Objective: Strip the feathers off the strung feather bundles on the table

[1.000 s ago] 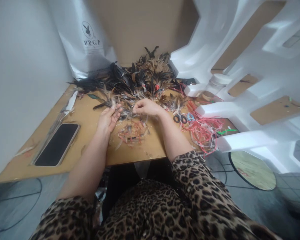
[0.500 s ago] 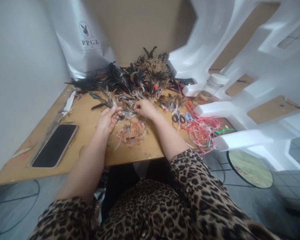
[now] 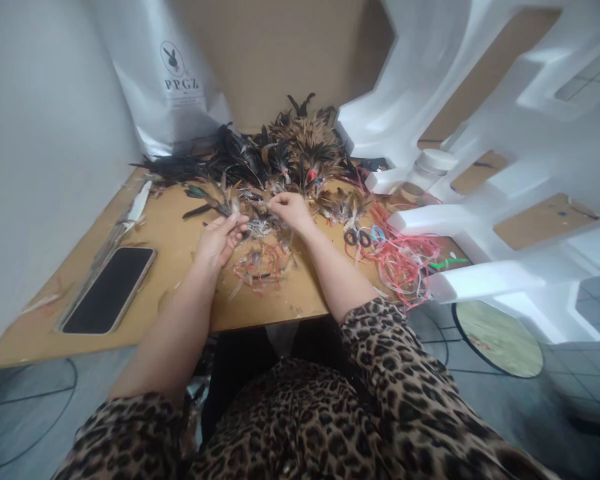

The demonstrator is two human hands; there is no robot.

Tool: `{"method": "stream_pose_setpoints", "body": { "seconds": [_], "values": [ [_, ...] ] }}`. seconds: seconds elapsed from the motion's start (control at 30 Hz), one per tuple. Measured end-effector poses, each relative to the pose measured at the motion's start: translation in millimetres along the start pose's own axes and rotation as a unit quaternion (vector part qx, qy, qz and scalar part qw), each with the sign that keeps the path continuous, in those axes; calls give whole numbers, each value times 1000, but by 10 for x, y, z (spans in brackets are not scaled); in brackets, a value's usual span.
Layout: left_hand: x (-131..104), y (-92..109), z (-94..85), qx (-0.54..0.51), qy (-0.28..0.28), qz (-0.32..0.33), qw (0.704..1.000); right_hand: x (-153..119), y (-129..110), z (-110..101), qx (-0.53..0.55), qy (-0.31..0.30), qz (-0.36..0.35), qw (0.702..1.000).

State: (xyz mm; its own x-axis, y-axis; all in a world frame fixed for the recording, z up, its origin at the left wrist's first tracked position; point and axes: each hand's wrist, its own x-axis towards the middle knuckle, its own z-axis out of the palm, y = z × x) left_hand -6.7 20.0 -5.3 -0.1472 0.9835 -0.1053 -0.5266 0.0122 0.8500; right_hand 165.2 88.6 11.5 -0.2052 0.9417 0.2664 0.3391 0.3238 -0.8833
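My left hand (image 3: 222,237) pinches the base of a small bunch of feathers (image 3: 225,201), brown and dark with a greenish tip, which fans out away from me. To its right, my right hand (image 3: 290,211) has thumb and forefinger pressed together beside the feathers; whatever is between those fingertips is too small to make out. Loose feather bits and fluff (image 3: 260,225) lie between and under the hands. Behind them spreads a large heap of black and brown feathers (image 3: 310,137). Pinkish-red string scraps (image 3: 267,263) lie nearer to me.
A phone (image 3: 109,291) lies on the table (image 3: 180,303) at left. Black-handled scissors (image 3: 357,238) and tangled red and white strings (image 3: 405,263) are at right, beside white foam packing (image 3: 490,280). A lidded jar (image 3: 433,167) and a white bag (image 3: 180,120) stand farther back.
My right hand has risen slightly and its fingers point more to the left. My left hand has shifted a little to the right, still pinching the feathers.
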Motion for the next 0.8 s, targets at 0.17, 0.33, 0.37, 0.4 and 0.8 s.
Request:
{"method": "stream_pose_setpoints", "body": {
  "seconds": [0.17,0.33,0.37,0.4,0.8],
  "values": [
    [-5,-23,-1,8,-14,-26,1000,-55,-128,6,275,-58,123,952],
    [-16,-26,4,0,-25,-45,999,-84,-144,77,358,-101,137,918],
    [-20,-27,10,-1,-29,-52,998,-86,-140,96,361,-103,131,918],
    [-24,-29,15,-1,-33,-59,998,-89,-136,116,360,-102,127,919],
    [-38,-1,42,-44,-48,-87,994,-161,-135,302,333,-68,154,928]
  ]
}}
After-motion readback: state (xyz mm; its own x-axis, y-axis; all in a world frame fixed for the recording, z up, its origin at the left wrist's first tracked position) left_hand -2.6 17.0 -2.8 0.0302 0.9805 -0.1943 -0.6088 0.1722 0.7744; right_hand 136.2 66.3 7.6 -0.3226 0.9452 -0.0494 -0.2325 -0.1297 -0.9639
